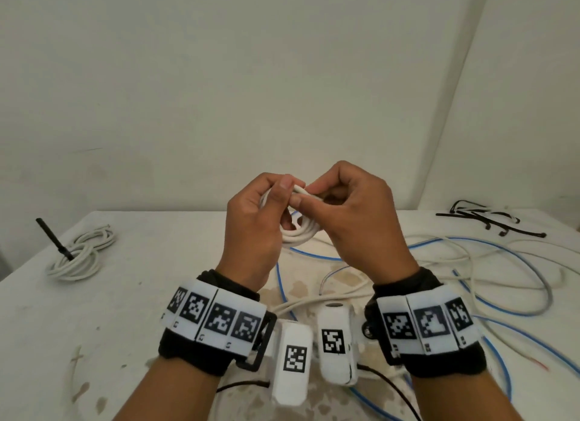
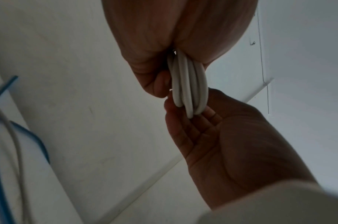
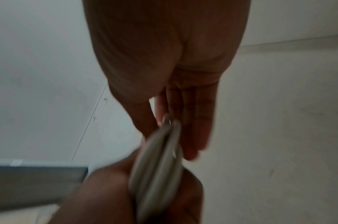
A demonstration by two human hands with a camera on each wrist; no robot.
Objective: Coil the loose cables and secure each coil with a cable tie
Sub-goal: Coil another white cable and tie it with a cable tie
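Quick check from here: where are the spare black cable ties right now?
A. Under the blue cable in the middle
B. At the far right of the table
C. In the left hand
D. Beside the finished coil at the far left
B: the black cable ties lie in a loose pile at the table's far right, while both hands hold the white coil.

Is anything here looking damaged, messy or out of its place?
The table has brownish stains near its front edge. Blue and white loose cables sprawl tangled on the right. That fits the unfinished task; the tied coil on the left looks neat.
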